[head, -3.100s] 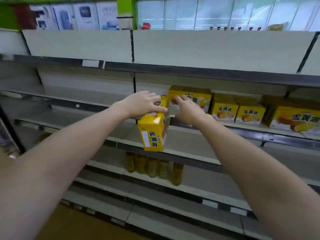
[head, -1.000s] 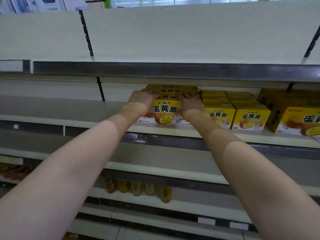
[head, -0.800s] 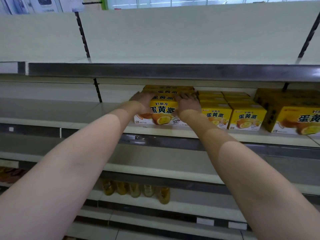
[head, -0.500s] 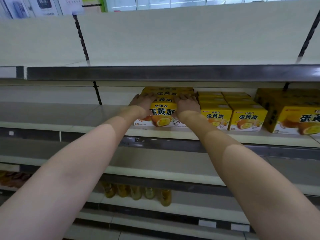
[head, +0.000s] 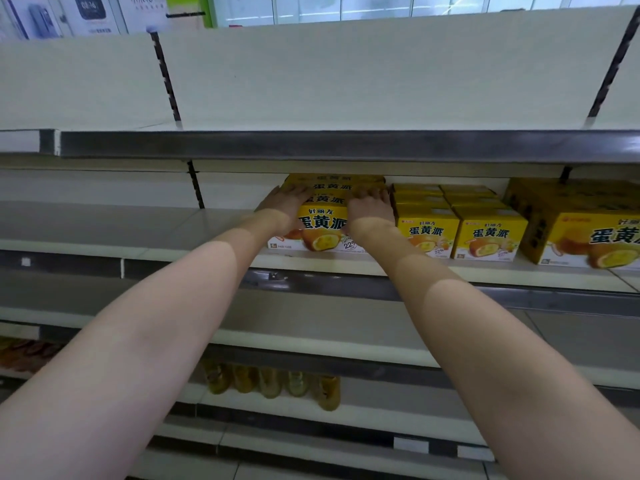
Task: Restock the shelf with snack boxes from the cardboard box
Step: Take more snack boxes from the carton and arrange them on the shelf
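Note:
A yellow snack box [head: 322,226] stands at the front of a row of like boxes on the middle shelf [head: 138,233]. My left hand [head: 284,206] lies over its top left corner. Over its top right corner lies my right hand [head: 370,206]. The fingers of both hands stretch flat across the box top, with the palms against its front face. The cardboard box is not in view.
Two rows of smaller yellow boxes [head: 427,233] stand right of my hands, then a larger yellow box [head: 595,237]. The shelf left of the box is bare. A dark shelf edge [head: 311,147] hangs just above. Bottles [head: 270,382] stand on a lower shelf.
Three seconds ago my left hand held the box in the air before the shelf. It now stands on the shelf with both hands on top. Over the last second little has moved.

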`<state>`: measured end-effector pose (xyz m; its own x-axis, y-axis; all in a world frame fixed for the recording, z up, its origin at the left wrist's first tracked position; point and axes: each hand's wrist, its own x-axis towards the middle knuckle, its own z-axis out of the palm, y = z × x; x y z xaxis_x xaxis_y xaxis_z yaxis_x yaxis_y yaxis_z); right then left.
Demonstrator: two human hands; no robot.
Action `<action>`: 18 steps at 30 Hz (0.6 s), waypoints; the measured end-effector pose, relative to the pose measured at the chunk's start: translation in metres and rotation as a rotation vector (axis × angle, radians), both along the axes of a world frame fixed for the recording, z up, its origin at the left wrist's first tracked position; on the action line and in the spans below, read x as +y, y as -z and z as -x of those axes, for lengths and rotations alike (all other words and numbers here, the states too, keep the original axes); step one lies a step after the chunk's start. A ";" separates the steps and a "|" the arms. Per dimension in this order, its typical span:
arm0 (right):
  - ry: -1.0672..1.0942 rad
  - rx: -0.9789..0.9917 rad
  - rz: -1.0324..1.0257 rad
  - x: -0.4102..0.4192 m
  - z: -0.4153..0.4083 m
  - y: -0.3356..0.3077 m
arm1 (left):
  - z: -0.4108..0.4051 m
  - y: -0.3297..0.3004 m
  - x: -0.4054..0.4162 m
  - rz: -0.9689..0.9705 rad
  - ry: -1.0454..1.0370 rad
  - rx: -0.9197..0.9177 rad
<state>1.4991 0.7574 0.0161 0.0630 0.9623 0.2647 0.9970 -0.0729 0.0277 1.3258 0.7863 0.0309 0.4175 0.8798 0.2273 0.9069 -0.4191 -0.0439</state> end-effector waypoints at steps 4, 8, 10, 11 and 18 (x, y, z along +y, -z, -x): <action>-0.003 0.017 -0.024 0.002 -0.006 0.003 | -0.003 0.000 0.000 0.011 0.006 -0.004; 0.005 0.040 -0.024 0.012 -0.013 0.005 | -0.009 0.003 0.012 0.031 0.019 0.003; 0.021 0.045 -0.038 0.018 -0.013 0.007 | -0.009 0.004 0.017 0.018 0.036 0.003; 0.029 0.049 -0.044 0.020 -0.012 0.009 | -0.008 0.005 0.018 0.008 0.042 0.004; 0.011 0.015 -0.050 0.014 -0.014 0.013 | -0.006 0.010 0.019 -0.042 0.031 0.010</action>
